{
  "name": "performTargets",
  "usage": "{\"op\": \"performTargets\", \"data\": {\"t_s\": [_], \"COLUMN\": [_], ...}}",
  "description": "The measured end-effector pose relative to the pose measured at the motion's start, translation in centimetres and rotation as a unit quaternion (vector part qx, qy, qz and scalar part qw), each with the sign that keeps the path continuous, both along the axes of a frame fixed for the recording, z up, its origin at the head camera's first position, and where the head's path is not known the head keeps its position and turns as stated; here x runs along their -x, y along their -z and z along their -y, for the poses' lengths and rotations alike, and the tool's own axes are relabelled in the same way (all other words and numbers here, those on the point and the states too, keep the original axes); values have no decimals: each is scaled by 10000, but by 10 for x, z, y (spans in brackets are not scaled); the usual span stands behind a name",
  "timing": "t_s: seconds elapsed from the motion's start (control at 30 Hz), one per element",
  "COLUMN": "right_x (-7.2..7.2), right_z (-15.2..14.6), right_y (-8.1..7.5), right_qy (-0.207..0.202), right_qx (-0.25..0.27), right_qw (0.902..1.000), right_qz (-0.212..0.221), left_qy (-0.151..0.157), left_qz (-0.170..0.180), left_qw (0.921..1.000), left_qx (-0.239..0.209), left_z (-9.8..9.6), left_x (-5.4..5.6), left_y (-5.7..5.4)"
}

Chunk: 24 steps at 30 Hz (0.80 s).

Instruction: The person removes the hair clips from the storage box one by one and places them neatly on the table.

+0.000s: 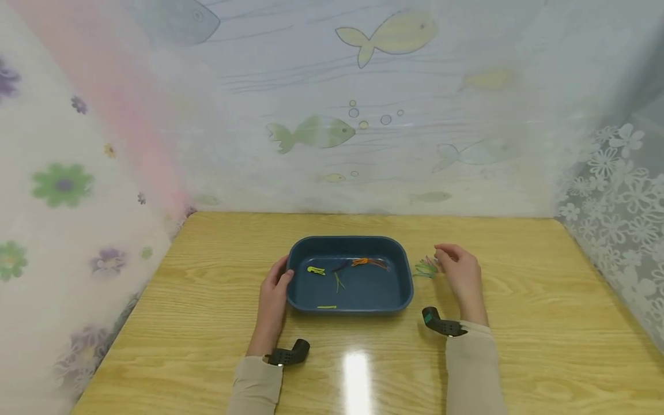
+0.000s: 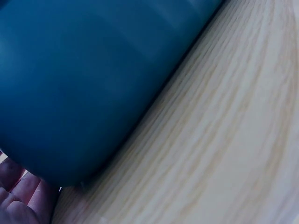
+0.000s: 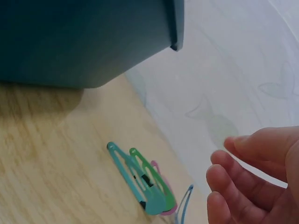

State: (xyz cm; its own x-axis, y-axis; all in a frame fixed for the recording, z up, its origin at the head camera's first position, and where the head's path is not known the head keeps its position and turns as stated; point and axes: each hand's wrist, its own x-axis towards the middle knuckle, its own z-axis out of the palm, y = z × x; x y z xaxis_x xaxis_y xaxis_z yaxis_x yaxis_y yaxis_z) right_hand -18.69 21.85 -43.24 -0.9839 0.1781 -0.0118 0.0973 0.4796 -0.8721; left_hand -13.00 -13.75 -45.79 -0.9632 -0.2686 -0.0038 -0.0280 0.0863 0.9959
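Observation:
A dark blue rectangular tub stands on the table. My left hand holds its left end, thumb at the rim and fingers along the outer wall; in the left wrist view the fingers show by the tub's corner. Off the tub's right side lies a small group of snap hair clips, among them a teal clip and a green clip, with pink and blue ones partly behind. Close beside these clips, my right hand has loosely bent fingers with nothing between them.
Inside the tub lie a yellow bundle, an orange bundle, a thin green piece, a dark piece and a yellow strip by the front wall. A fish-patterned curtain hangs behind the wooden table; flowered curtains flank it.

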Motion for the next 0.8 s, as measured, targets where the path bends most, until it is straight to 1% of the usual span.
{"op": "performTargets", "data": {"t_s": [0.1, 0.3, 0.47, 0.53, 0.6, 0.67, 0.73, 0.8], "right_x": [-1, -2, 14, 23, 32, 44, 50, 48], "right_z": [1, 4, 18, 22, 18, 13, 12, 16], "right_y": [-3, -12, -15, -11, 2, 18, 24, 19], "right_qy": [-102, -202, -9, 70, 43, -28, -83, -200], "right_qx": [36, 7, 73, 147, 230, 354, 460, 587], "right_qw": [9999, 9996, 9995, 9989, 9977, 9963, 9952, 9941], "right_qz": [-88, -206, -323, -437, -630, -785, -859, -890], "left_qy": [-18, -52, 175, 257, 283, 306, 337, 375], "left_qz": [48, 35, 13, -31, -67, -108, -133, -153], "left_qw": [10000, 10000, 9998, 9996, 9995, 9994, 9993, 9992], "left_qx": [-38, -73, -88, -88, -91, -79, -60, -33], "left_z": [-1, -1, 12, 17, 18, 18, 19, 20], "left_x": [0, 1, 30, 42, 46, 49, 52, 55], "left_y": [0, 1, 1, 1, 3, 4, 6, 7]}}
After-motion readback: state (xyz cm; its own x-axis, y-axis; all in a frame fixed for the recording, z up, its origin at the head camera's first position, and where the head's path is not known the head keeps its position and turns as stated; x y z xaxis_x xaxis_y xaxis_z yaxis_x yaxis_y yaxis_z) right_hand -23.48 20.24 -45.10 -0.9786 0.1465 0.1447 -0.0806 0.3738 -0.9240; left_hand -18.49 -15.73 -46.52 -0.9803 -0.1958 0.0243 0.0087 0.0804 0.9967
